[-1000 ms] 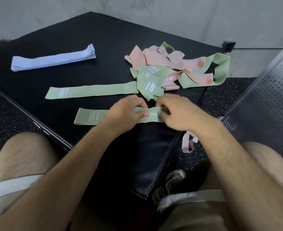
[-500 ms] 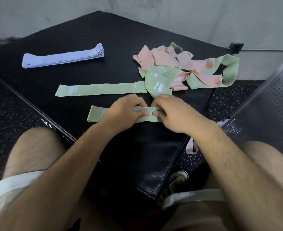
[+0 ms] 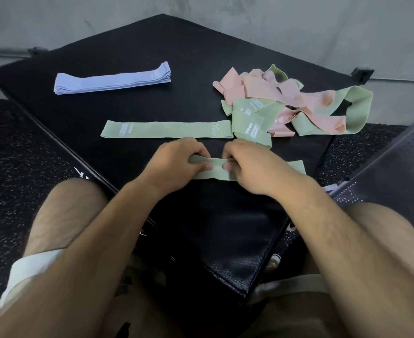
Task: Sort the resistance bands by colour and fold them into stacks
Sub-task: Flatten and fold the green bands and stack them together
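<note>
A green resistance band [image 3: 217, 169] lies across the near part of the black padded box [image 3: 132, 50]. My left hand [image 3: 176, 161] and my right hand [image 3: 249, 167] both grip it near its middle, fingers curled round the fabric, close together. Its right end sticks out past my right hand; its left part is hidden under my left hand. Another green band [image 3: 166, 129] lies flat just beyond. A tangled heap of pink and green bands [image 3: 293, 103] sits at the right. A folded stack of lilac bands [image 3: 113, 80] lies at the far left.
The box edge drops to speckled rubber floor [image 3: 18, 154] on the left and right. A perforated grey metal panel [image 3: 396, 172] stands at the right. A grey wall runs behind. My bare knees are close under the box's near corner.
The band in my hands has shifted right: its left end, earlier sticking out past my left hand, is now hidden, and its right end now shows. The camera view moved too.
</note>
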